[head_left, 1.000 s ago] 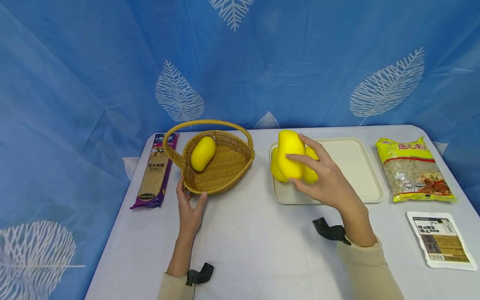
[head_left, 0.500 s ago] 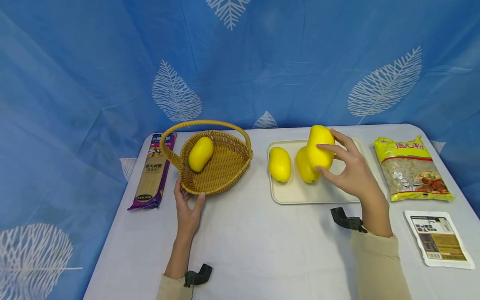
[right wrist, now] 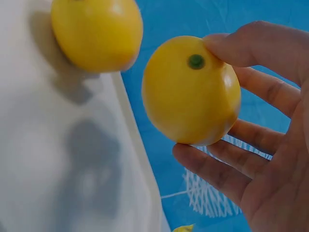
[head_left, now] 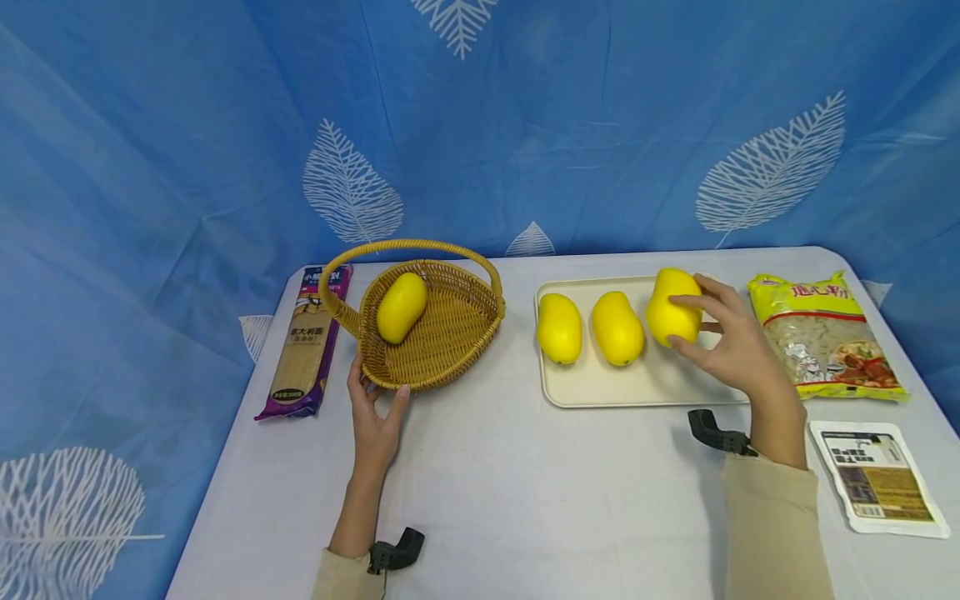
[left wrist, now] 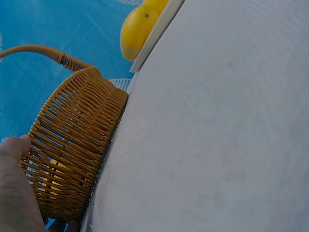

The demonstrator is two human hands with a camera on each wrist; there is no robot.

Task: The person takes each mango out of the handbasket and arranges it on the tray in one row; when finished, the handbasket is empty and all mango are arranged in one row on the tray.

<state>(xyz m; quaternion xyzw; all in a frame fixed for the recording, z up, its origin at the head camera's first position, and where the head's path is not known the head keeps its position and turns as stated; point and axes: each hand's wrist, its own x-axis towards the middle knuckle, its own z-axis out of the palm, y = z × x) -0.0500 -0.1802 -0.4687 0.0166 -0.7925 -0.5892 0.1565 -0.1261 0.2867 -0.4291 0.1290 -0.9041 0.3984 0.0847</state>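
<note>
My right hand point(head_left: 741, 348) holds a yellow mango point(head_left: 669, 312) between thumb and fingers, over the right part of a cream tray point(head_left: 596, 390). In the right wrist view a green stem spot marks the end of this mango point(right wrist: 181, 96). Two more mangoes lie side by side on the tray, a left one point(head_left: 559, 329) and a middle one point(head_left: 618, 329). At the near left side of a wicker basket point(head_left: 446, 346), my left hand point(head_left: 377, 429) grips its rim, thumb against the weave in the left wrist view. One mango point(head_left: 402, 308) rests inside the basket.
A purple pack of spaghetti point(head_left: 306, 346) lies left of the basket. Right of the tray are a yellow bag of pasta point(head_left: 828, 337) and a flat white-edged pouch point(head_left: 877, 479). The basket's tall arched handle point(head_left: 412, 244) stands over its far side. A blue curtain hangs behind.
My right hand has carried the mango rightward, from over the two tray mangoes to beside them, and slightly lower. Both of those now show fully. My left hand stays at the basket.
</note>
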